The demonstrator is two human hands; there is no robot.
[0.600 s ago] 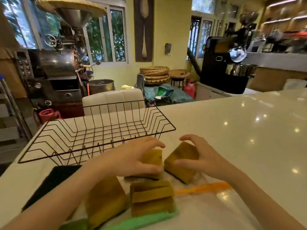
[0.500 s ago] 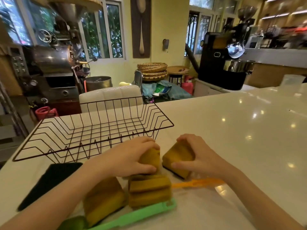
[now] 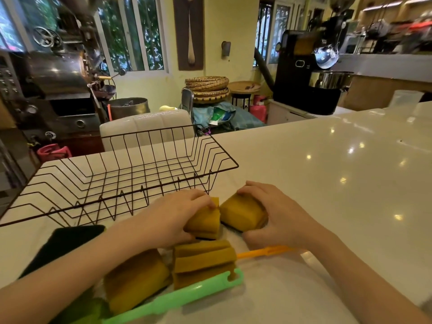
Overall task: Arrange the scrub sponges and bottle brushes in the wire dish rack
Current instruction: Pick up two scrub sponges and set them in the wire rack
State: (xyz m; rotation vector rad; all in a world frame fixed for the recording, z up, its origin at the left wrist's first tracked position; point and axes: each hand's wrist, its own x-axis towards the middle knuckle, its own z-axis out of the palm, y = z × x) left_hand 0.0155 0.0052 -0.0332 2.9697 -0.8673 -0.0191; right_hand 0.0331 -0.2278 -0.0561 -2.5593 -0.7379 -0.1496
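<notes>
A black wire dish rack [image 3: 121,183] stands on the white counter [image 3: 327,183], with nothing in it. Just in front of it, my left hand [image 3: 173,216] grips a small stack of yellow scrub sponges [image 3: 205,220]. My right hand [image 3: 271,213] grips another yellow sponge [image 3: 240,213] beside it, the two nearly touching. More yellow sponges lie nearer me: a stack [image 3: 203,258] and a larger block [image 3: 135,279]. A green brush handle [image 3: 177,298] and an orange brush handle [image 3: 264,252] lie by them; their bristle ends are hidden.
A flat black pad [image 3: 63,244] lies left of the sponges, partly under my left forearm. A white padded chair back [image 3: 147,127] rises behind the rack at the counter's far edge. Machines and baskets stand beyond the counter.
Both hands have drawn their sponges closer together, so the sponges now almost meet. The view has shifted slightly. The rack has not moved.
</notes>
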